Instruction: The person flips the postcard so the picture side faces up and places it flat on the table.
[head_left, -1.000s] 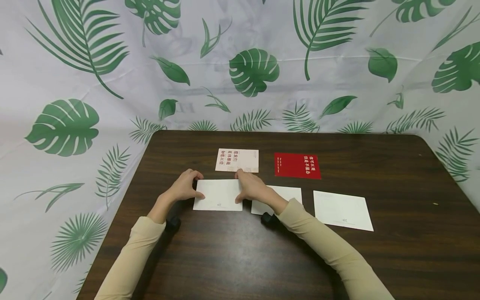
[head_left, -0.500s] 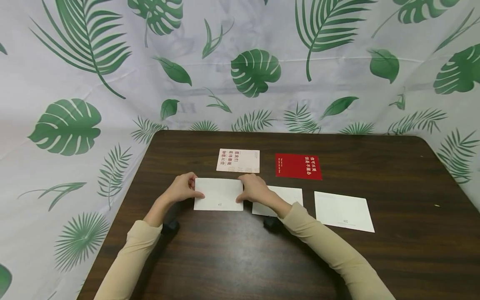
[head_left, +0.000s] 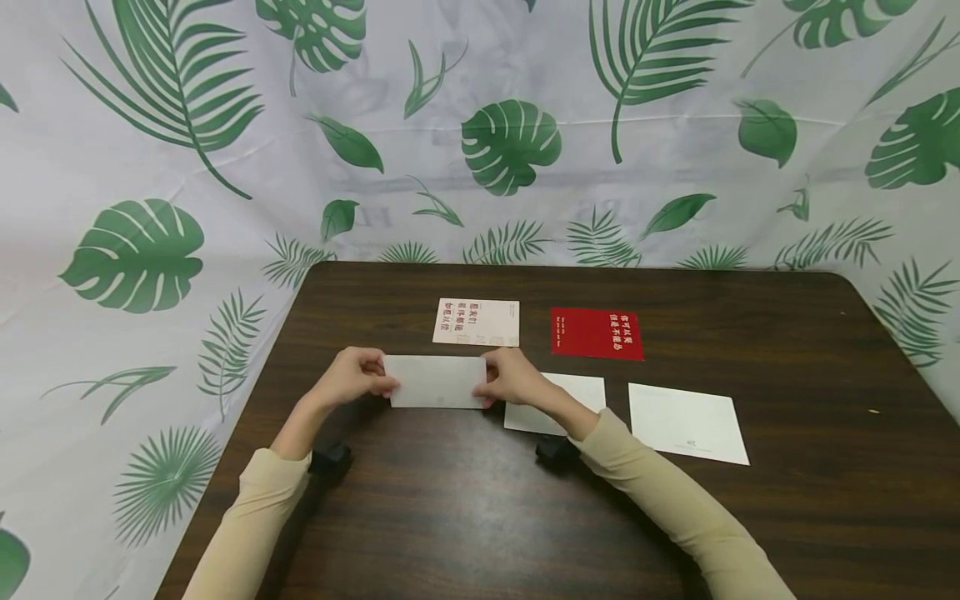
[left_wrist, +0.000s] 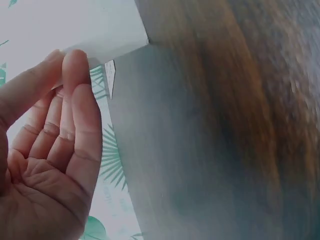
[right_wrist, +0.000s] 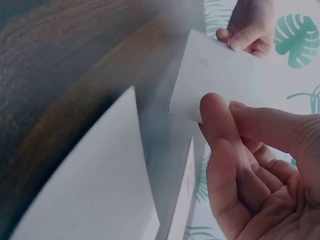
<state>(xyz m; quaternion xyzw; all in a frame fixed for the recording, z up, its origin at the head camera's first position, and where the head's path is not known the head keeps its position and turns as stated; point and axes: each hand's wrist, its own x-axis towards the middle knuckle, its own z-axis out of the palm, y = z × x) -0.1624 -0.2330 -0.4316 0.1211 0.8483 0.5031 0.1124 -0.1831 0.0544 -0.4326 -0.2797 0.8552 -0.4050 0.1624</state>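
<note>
Between both hands a white card [head_left: 437,382] is held up off the table, tilted, its plain side facing me. My left hand [head_left: 351,379] pinches its left edge between thumb and fingers; in the left wrist view the thumb and fingertip meet at the edge of the card [left_wrist: 110,30]. At the opposite edge my right hand [head_left: 513,379] pinches the card too, and the right wrist view shows the card [right_wrist: 215,75] spanning the two hands. Under the right wrist lies a second white card [head_left: 577,390], partly hidden by the forearm.
A third white card [head_left: 686,423] lies flat farther right. Behind, a pale card with dark red characters [head_left: 476,322] and a red card with white print [head_left: 596,332] lie on the dark wooden table [head_left: 450,517]. A leaf-print cloth [head_left: 420,183] hangs at the table's far edge.
Both hands have taken hold of the white card by its side edges and lifted it from the table, tilting it. The other cards stay where they were.
</note>
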